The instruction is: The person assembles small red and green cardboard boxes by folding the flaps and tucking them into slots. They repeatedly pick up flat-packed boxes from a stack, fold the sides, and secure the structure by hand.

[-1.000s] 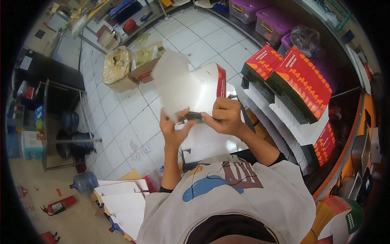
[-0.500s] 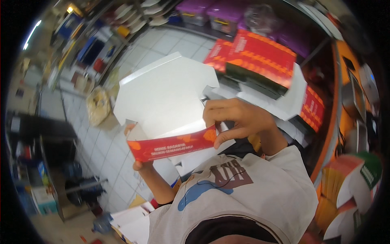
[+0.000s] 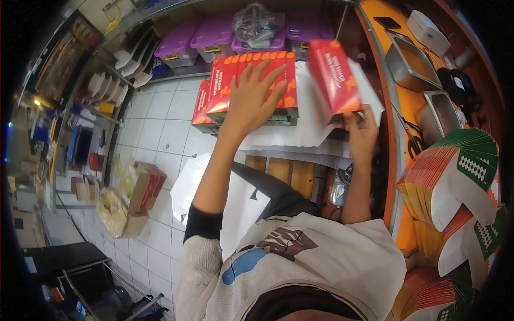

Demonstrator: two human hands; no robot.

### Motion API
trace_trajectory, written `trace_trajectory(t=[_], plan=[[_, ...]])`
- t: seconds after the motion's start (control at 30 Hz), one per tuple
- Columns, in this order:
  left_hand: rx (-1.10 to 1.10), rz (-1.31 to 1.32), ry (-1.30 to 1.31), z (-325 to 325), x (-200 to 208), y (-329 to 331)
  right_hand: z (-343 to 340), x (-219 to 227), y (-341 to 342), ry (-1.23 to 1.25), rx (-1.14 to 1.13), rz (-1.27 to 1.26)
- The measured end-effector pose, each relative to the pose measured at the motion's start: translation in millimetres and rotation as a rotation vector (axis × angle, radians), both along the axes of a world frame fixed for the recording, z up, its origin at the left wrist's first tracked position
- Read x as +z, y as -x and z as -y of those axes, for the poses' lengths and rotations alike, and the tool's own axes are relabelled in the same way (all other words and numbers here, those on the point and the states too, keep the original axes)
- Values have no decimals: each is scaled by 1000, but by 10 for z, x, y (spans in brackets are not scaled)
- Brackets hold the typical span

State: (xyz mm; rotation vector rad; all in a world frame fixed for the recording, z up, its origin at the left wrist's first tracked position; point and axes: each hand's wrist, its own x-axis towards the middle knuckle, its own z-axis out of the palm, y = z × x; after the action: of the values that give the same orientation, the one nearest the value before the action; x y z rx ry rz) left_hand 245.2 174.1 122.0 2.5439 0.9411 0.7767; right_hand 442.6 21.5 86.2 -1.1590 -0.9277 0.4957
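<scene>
Head view: adding a folded box to the row.
Left hand (image 3: pixel 251 99) flat and spread on the boxes (image 3: pixel 251 80); right hand (image 3: pixel 361 134) grips a red box (image 3: pixel 334 75), likely to be slotted in beside them.

Left hand (image 3: pixel 251 99) flat on the row of red boxes (image 3: pixel 251 85); right hand (image 3: pixel 361 134) gripping a folded red box (image 3: pixel 334 75) from below, beside the row.

Left hand (image 3: pixel 251 99) covers the middle of the stacked red boxes (image 3: pixel 225 88); the palm contact is hidden. Right hand (image 3: pixel 361 134) fingertips disappear behind the folded red box (image 3: pixel 334 75), so the grip cannot be read. At 3 o'clock the fanned flat cartons (image 3: pixel 455 182) run off the rim. Shelf items (image 3: pixel 107 88) at 10 o'clock are too small to identify.
</scene>
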Motion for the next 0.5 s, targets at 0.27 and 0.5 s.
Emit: trace_trajectory(t=[0.27, 0.5], plan=[[70, -313, -134, -358, -361, -395, -337, -584, -10, 132, 116, -99], [77, -347, -156, -315, -421, -384, -546, -526, 152, 244, -43, 293]])
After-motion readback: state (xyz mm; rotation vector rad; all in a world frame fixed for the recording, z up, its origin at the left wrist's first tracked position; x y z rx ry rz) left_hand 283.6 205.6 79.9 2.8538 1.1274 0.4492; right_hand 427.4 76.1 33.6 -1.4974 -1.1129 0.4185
